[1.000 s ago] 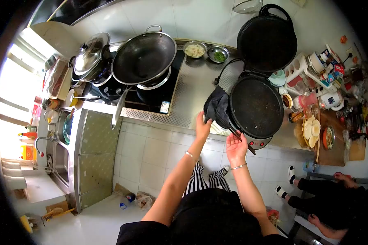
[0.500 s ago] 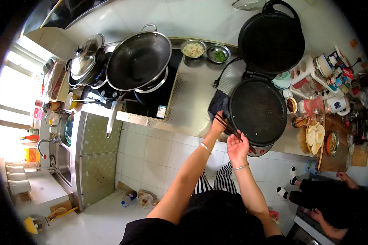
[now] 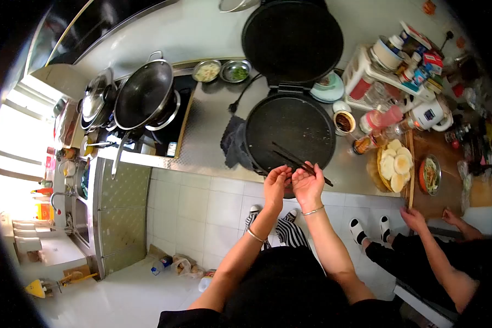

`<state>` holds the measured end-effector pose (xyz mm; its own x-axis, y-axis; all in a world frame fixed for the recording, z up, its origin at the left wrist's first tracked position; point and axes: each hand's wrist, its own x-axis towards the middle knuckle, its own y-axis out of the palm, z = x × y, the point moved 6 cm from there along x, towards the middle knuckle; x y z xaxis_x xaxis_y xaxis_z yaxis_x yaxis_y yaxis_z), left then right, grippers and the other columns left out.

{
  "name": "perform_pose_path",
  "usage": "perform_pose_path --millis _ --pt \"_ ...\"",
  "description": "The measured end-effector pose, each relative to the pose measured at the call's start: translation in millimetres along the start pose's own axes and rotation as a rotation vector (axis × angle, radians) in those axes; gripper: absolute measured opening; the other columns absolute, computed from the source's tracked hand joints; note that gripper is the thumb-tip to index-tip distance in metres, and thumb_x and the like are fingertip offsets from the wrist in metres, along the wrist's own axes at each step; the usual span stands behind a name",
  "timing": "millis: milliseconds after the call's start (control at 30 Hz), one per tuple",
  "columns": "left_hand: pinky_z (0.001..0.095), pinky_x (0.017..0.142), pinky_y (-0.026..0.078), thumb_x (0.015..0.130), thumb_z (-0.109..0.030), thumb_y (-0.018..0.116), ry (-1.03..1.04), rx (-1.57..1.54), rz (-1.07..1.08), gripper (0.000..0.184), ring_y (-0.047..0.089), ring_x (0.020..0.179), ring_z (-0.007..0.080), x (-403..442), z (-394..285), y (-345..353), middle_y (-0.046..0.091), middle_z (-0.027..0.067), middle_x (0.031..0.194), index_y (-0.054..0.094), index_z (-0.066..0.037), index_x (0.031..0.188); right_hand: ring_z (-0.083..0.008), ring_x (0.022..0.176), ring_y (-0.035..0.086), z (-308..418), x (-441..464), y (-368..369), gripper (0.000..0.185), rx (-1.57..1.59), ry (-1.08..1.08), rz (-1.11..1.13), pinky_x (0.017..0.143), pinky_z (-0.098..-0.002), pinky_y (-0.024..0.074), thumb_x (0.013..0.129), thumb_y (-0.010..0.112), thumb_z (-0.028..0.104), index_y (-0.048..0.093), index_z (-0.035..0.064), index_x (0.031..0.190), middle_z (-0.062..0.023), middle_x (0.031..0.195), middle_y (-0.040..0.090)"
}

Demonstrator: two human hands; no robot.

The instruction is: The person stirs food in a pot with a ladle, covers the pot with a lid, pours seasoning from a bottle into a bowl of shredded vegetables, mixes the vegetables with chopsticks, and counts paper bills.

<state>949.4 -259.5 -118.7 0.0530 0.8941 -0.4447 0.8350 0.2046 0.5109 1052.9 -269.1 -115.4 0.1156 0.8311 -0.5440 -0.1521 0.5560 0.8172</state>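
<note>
My right hand point(image 3: 309, 186) grips dark chopsticks point(image 3: 287, 154), whose upper ends point left over the round black pan of an open electric griddle point(image 3: 292, 128). Close beside it, my left hand point(image 3: 277, 187) has its fingers curled together; whatever may be in them is hidden. Both hands are at the griddle's front edge. Small pale crumbs lie on the cooking surface. A dark cloth point(image 3: 235, 143) rests against the griddle's left side. The raised black lid point(image 3: 292, 41) stands behind.
At left are a wok point(image 3: 144, 95) and a lidded pot point(image 3: 94, 97). Two metal bowls, one with chopped greens point(image 3: 238, 73), stand at the back. Rightward are a sauce jar point(image 3: 343, 122), flatbreads point(image 3: 394, 165) and a wooden board point(image 3: 443, 147). A co-worker's hand point(image 3: 414, 218) is at the board's edge.
My left hand has moved away from the cloth to beside my right hand. The chopsticks now extend over the griddle. My view has shifted rightward, and the co-worker's hands have come to the board.
</note>
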Motion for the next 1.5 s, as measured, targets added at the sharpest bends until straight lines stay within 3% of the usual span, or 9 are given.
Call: perform_pose_path --millis 200,467,767,933,1133,1200,1300,1400,1500 --pt "0.0254 0.077 0.046 0.088 -0.007 0.046 -0.154 0.074 0.181 0.02 0.056 0.089 0.0135 -2 61 73 0.058 0.0077 0.101 0.052 0.0 0.105 -0.0169 0.066 0.055 90 -18 -27 0.026 0.113 -0.21 -0.042 0.064 -0.0293 0.0467 0.085 0.05 0.031 0.058 0.0061 0.082 -0.0039 0.068 0.058" --pt "0.0275 0.076 0.046 0.086 -0.005 0.046 -0.304 0.015 0.316 0.017 0.055 0.089 0.0145 -7 113 123 0.059 0.0064 0.098 0.054 -0.001 0.1 -0.0166 0.063 0.052 148 -40 -58 0.026 0.122 -0.384 -0.143 0.062 -0.0303 0.0441 0.086 0.045 0.029 0.058 0.0069 0.079 -0.0042 0.065 0.056" --pt "0.0239 0.071 0.045 0.086 -0.006 0.049 -0.302 -0.125 0.174 0.014 0.057 0.082 0.0107 21 77 63 0.061 0.0014 0.091 0.057 -0.007 0.097 -0.0139 0.063 0.052 69 6 -40 0.026 -0.092 -0.087 0.013 0.063 -0.0289 0.044 0.088 0.043 0.029 0.057 0.0082 0.082 -0.0022 0.069 0.059" --pt "0.0228 0.072 0.047 0.086 -0.001 0.046 -0.067 -0.279 0.084 0.014 0.057 0.08 0.013 34 35 18 0.06 0.0048 0.089 0.056 -0.002 0.096 -0.0127 0.072 0.059 8 18 3 0.022 -0.232 0.06 0.047 0.067 -0.0266 0.0492 0.089 0.049 0.028 0.059 0.0096 0.083 -0.0026 0.078 0.063" --pt "0.0247 0.073 0.048 0.084 -0.004 0.047 0.011 -0.451 -0.139 0.017 0.057 0.083 0.0129 14 -3 -23 0.06 0.0047 0.091 0.055 -0.004 0.1 -0.0155 0.071 0.06 -36 13 33 0.024 -0.312 0.24 0.128 0.071 -0.0277 0.0503 0.088 0.05 0.029 0.06 0.0069 0.089 -0.0053 0.081 0.064" --pt "0.0248 0.071 0.048 0.084 -0.006 0.048 0.085 -0.409 -0.093 0.018 0.058 0.082 0.0131 12 -8 -38 0.06 0.005 0.092 0.055 -0.004 0.101 -0.0206 0.077 0.061 -39 18 28 0.029 -0.26 0.297 0.17 0.078 -0.0334 0.0491 0.086 0.05 0.031 0.058 0.0041 0.095 -0.0098 0.086 0.063" --pt "0.0246 0.065 0.049 0.083 -0.013 0.052 0.052 -0.379 -0.052 0.02 0.058 0.08 0.0142 6 3 -35 0.06 0.0058 0.094 0.054 -0.005 0.102 -0.0219 0.073 0.059 -38 9 42 0.028 -0.281 0.312 0.167 0.07 -0.033 0.0494 0.084 0.051 0.028 0.06 0.0022 0.088 -0.0109 0.081 0.061" --pt "0.0314 0.074 0.048 0.086 -0.012 0.043 0.063 -0.368 0.022 0.017 0.058 0.083 0.0184 9 9 -24 0.061 0.0066 0.091 0.053 -0.006 0.097 -0.0219 0.069 0.059 -27 14 31 0.028 -0.201 0.305 0.157 0.064 -0.0358 0.0516 0.084 0.055 0.028 0.059 0.0006 0.087 -0.0099 0.079 0.061" --pt "0.0295 0.075 0.048 0.085 -0.006 0.045 -0.019 -0.48 -0.03 0.014 0.058 0.085 0.0177 0 10 1 0.06 0.0076 0.093 0.053 -0.005 0.096 -0.0209 0.067 0.059 -8 10 29 0.026 -0.177 0.258 0.131 0.065 -0.0332 0.0501 0.086 0.051 0.028 0.059 0.0035 0.089 -0.0093 0.078 0.063"
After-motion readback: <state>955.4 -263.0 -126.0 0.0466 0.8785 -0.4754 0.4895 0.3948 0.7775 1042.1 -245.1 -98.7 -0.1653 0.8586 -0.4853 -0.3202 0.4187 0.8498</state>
